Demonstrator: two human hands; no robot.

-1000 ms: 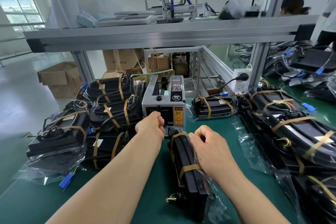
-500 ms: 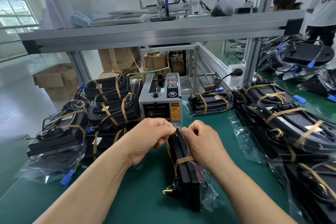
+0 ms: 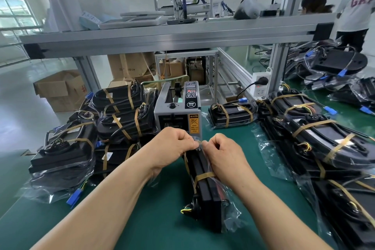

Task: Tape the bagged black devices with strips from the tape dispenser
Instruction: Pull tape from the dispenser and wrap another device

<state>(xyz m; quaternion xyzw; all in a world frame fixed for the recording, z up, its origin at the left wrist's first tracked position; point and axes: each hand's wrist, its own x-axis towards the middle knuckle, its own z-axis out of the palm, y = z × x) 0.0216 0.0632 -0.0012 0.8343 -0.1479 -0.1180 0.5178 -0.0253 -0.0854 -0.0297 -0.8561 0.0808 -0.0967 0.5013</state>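
Left hand (image 3: 172,146): fingers are curling, thumb and forefinger pinching the far end of the bag (image 3: 231,216) at frame centre.
Right hand (image 3: 223,154): also curling and pinching the same bag end, fingertips almost meeting the left hand's; the palm is lying against the device's side.
What is pinched: clear film; cannot tell if any loose tape is in there too.
Device (image 3: 205,191): black and bagged, standing on its long edge on the table, running from the hands down toward lower centre; coloured wires are sticking out at its near end.
Strip (image 3: 204,176): a brown tape band is wrapping the device's middle, just under the right hand.
Dispenser (image 3: 178,111): grey box sitting just behind the hands at centre frame, yellow caution label facing the camera.
Left pile (image 3: 121,119): taped bagged devices are stacking up at centre left, close beside the dispenser.
Right pile (image 3: 324,144): more taped devices are lying in a row down the right edge.
Single device (image 3: 233,115): lying flat, taped, just right of the dispenser.
Table (image 3: 152,219): green mat is carrying everything.
Shelf (image 3: 162,32): aluminium, crossing the upper frame, holding white trays and machines.
Boxes (image 3: 58,89): cardboard, sitting on the floor at mid left.
People (image 3: 359,6): two are standing at upper right behind the shelf.
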